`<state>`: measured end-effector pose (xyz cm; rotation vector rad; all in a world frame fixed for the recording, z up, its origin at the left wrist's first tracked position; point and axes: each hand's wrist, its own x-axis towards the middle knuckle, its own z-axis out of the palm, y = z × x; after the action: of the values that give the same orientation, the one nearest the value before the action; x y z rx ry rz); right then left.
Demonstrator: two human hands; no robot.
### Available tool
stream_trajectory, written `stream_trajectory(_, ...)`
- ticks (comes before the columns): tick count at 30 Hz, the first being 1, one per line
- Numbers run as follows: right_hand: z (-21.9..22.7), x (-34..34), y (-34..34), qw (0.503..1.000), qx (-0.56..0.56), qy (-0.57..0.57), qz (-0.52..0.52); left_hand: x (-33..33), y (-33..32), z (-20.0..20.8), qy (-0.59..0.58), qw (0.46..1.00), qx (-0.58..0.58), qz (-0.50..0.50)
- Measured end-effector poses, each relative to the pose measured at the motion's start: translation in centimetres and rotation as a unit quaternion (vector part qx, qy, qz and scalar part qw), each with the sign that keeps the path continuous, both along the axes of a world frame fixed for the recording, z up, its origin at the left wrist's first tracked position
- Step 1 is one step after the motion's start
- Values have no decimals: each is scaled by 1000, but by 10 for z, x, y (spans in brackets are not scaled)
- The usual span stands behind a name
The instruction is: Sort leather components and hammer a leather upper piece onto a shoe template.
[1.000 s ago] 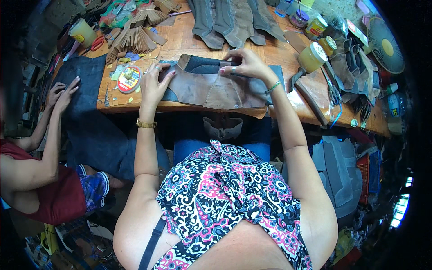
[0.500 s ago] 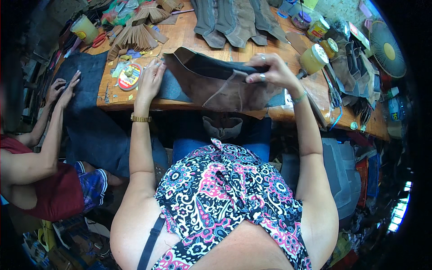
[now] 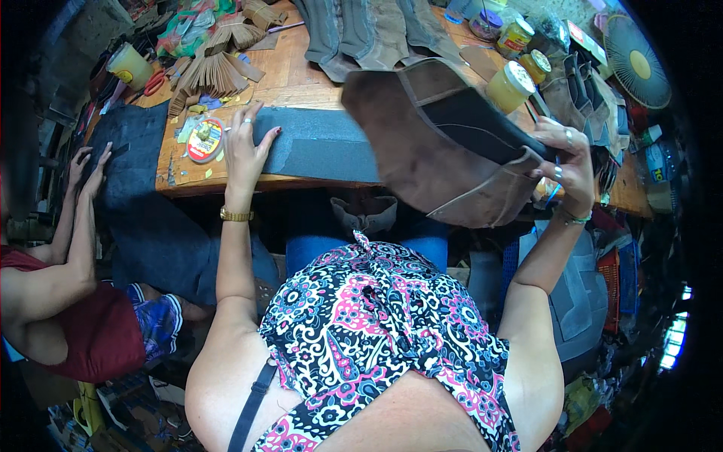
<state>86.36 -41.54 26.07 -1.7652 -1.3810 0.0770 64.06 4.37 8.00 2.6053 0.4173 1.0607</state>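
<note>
My right hand (image 3: 565, 162) is closed on one end of a brown leather boot upper (image 3: 444, 143), with light stitched seams and a black inner face showing. The upper hangs tilted in the air across the table's front edge, to the right of a blue-grey sheet (image 3: 309, 128). A darker grey rectangle (image 3: 331, 157) lies on that sheet. At the sheet's left end rests my left hand (image 3: 247, 143), fingers apart and holding nothing. Just left of it sits a round tin (image 3: 205, 141) with a red and yellow label.
Several brown leather uppers (image 3: 369, 34) lie at the back of the wooden table (image 3: 301, 94). Fanned tan strips (image 3: 215, 79) are at the back left, and a glue-coloured jar (image 3: 510, 87) at the right. A co-worker's hands (image 3: 90, 173) rest on dark material (image 3: 139, 143) at left.
My right hand has swung the leather upper rightward and turned more of its face into view. My left hand, formerly beside the upper's left end, is now apart from it with fingers spread.
</note>
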Motion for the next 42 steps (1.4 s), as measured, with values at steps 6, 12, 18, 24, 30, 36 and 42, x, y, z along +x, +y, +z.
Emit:
stream_trajectory(6, -33, -7, 79, 993, -55, 52, 92, -26, -27, 24, -124, 761, -552, -318)
stream_trajectory(12, -43, -15, 103, 955, -233, 174, 62, -44, -52, 44, -145, 715, -655, -197)
stream_trajectory(18, -89, -7, 37, 880, -306, 353, 78, -79, -53, 41, -224, 722, -630, -181)
stream_trajectory(24, -116, -29, 15, 884, -36, 466, -21, -73, -55, 43, -240, 730, -621, -154)
stream_trajectory(30, -128, 9, 37, 885, 122, 422, -156, -26, -42, 30, -191, 764, -604, -122)
stream_trajectory(36, -163, 26, 57, 902, 163, 345, -200, -3, -27, 13, -118, 785, -599, -106)
stream_trajectory(42, -175, 29, 61, 919, 150, 287, -225, -1, -25, 7, -95, 802, -583, -87)
